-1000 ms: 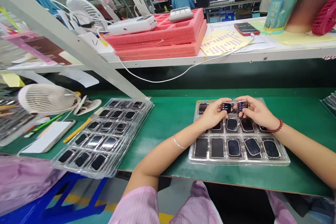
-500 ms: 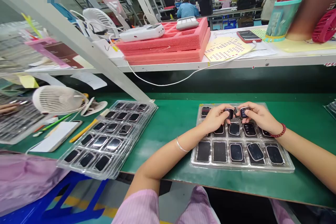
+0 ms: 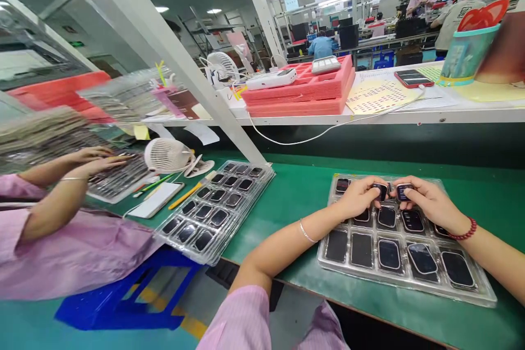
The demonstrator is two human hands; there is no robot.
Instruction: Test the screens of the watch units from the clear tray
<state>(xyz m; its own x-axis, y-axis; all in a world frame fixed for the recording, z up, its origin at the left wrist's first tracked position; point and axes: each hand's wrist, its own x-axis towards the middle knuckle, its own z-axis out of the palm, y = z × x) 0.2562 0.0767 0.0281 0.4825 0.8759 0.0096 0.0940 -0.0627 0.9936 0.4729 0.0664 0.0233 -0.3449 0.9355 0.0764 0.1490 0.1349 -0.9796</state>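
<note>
Above the back rows of a clear plastic tray [image 3: 410, 279], my left hand [image 3: 361, 196] pinches a small dark watch [image 3: 380, 192] between thumb and fingers. My right hand [image 3: 429, 202] grips a second watch [image 3: 403, 192] just beside it, its screen showing light marks. The two watches are close, with a narrow gap between them. Below my hands the tray holds several square dark-screened watches; one in the front row [image 3: 422, 258] sits tilted in its compartment. Two front-left compartments [image 3: 361, 250] show only flat dark surfaces. My fingers partly cover the back row.
Stacked trays of watches [image 3: 217, 197] stand left, beside a yellow-handled brush [image 3: 186, 197], a white phone [image 3: 156, 199] and a white fan [image 3: 168, 155]. Another person's hands [image 3: 98, 161] work farther left. A shelf [image 3: 385, 118] with pink foam [image 3: 299, 93] and a cable crosses behind.
The view has swung left, so the bench appears shifted right and lower, and the neighbouring person's arms now show. Both my hands still hold their watches over the tray.
</note>
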